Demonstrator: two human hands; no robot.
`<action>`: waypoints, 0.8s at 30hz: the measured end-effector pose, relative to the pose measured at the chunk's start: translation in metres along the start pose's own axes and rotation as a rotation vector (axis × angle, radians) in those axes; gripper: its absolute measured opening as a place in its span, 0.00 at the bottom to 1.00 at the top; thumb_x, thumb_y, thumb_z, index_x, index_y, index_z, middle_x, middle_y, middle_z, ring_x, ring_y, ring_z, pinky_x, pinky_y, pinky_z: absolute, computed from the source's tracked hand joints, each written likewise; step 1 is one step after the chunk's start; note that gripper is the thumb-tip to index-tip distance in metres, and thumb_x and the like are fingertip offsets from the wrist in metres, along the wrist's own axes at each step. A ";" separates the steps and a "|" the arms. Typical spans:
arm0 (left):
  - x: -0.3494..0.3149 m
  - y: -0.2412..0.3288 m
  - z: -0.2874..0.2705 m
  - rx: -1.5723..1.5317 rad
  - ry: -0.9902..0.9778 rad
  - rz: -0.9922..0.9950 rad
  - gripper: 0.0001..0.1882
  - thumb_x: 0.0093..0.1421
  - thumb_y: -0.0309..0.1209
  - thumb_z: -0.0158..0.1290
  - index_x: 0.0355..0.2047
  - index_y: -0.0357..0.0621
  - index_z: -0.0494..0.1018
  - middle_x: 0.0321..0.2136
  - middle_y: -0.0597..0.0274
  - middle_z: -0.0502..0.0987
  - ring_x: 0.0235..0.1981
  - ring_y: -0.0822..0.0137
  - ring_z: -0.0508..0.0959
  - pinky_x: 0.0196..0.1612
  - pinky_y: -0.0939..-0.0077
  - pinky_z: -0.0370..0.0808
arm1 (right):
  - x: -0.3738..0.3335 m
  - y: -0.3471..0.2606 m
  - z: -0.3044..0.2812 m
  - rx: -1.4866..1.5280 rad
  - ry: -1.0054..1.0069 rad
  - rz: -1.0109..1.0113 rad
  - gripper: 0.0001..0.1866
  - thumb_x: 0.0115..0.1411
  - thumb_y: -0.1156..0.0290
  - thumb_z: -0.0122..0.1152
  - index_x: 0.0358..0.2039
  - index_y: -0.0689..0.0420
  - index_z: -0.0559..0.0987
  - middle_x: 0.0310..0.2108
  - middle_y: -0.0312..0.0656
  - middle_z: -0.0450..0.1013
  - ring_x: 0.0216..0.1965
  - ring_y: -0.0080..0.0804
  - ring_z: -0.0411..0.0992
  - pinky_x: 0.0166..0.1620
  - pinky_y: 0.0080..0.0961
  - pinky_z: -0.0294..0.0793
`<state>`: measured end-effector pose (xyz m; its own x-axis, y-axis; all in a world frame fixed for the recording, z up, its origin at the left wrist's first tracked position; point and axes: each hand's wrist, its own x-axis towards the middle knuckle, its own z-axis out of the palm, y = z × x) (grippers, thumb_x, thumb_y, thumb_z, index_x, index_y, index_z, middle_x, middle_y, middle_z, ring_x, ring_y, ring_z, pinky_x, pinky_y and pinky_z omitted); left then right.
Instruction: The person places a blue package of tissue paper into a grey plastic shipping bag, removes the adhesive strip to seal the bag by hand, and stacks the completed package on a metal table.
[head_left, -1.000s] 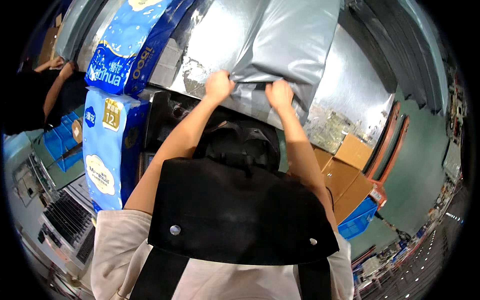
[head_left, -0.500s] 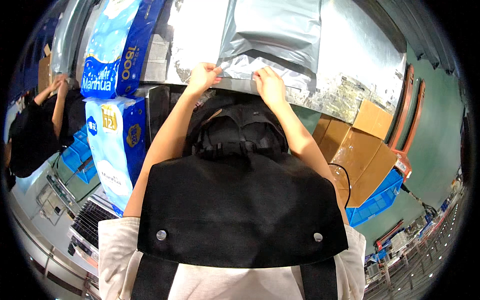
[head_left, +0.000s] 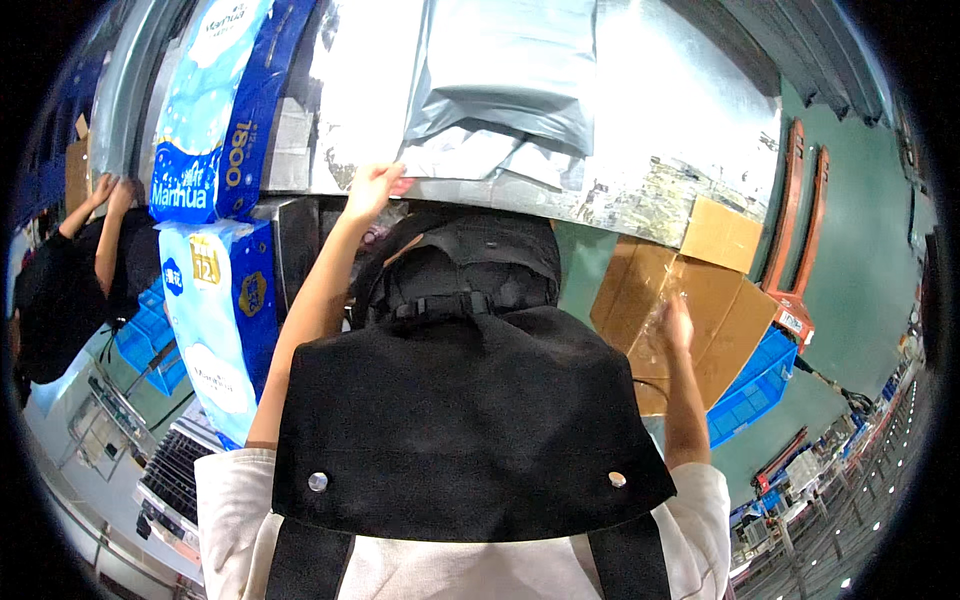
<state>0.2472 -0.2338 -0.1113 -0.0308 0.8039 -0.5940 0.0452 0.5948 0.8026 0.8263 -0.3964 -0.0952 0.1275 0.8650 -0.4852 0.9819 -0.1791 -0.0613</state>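
The grey plastic mailer bag (head_left: 510,80) is seen lying on the metal chute (head_left: 690,140), at its lower edge. That edge is gripped by the left hand (head_left: 370,190); the right hand (head_left: 678,325) hangs open, holding nothing. Removal appears barely begun

The grey mailer bag (head_left: 510,70) is thin plastic, smooth and a bit shiny, with soft wrinkles. The big surface (head_left: 660,150) under it looks like scratched, worn metal, shiny in spots. The blue and white packs (head_left: 215,110) are glossy plastic wrap. The brown boxes (head_left: 690,300) are matt cardboard. The black bib (head_left: 460,420) is dull cloth with two shiny metal snaps.
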 end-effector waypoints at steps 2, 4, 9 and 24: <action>-0.012 0.003 -0.005 -0.080 -0.064 -0.090 0.18 0.58 0.39 0.46 0.31 0.32 0.72 0.23 0.58 0.76 0.24 0.72 0.75 0.30 0.81 0.72 | -0.034 0.077 0.015 -0.217 -0.200 -0.049 0.25 0.54 0.70 0.47 0.54 0.55 0.60 0.47 0.51 0.65 0.43 0.45 0.68 0.44 0.38 0.68; -0.011 -0.008 -0.027 0.004 -0.062 -0.265 0.21 0.58 0.44 0.46 0.29 0.34 0.73 0.23 0.59 0.76 0.22 0.72 0.74 0.30 0.81 0.71 | -0.016 0.087 0.029 -0.291 -0.202 -0.132 0.26 0.55 0.67 0.45 0.55 0.55 0.59 0.50 0.52 0.63 0.43 0.47 0.69 0.45 0.44 0.66; -0.007 0.072 -0.014 1.090 0.356 0.655 0.13 0.51 0.32 0.48 0.32 0.35 0.71 0.37 0.48 0.72 0.40 0.55 0.72 0.41 0.69 0.70 | 0.112 -0.187 -0.141 0.055 0.494 -0.540 0.22 0.48 0.79 0.50 0.46 0.61 0.67 0.48 0.52 0.63 0.49 0.47 0.61 0.50 0.34 0.63; 0.055 0.133 -0.021 1.448 -0.491 1.055 0.07 0.48 0.27 0.47 0.27 0.38 0.65 0.49 0.53 0.65 0.55 0.52 0.59 0.58 0.64 0.56 | 0.187 -0.221 -0.178 -0.052 0.326 -0.949 0.13 0.34 0.81 0.54 0.25 0.56 0.71 0.37 0.34 0.73 0.58 0.39 0.52 0.58 0.54 0.39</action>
<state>0.2301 -0.1107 -0.0365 0.8175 0.5644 -0.1150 0.5706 -0.7663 0.2954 0.6585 -0.1117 -0.0167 -0.6869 0.7267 0.0078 0.7010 0.6654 -0.2566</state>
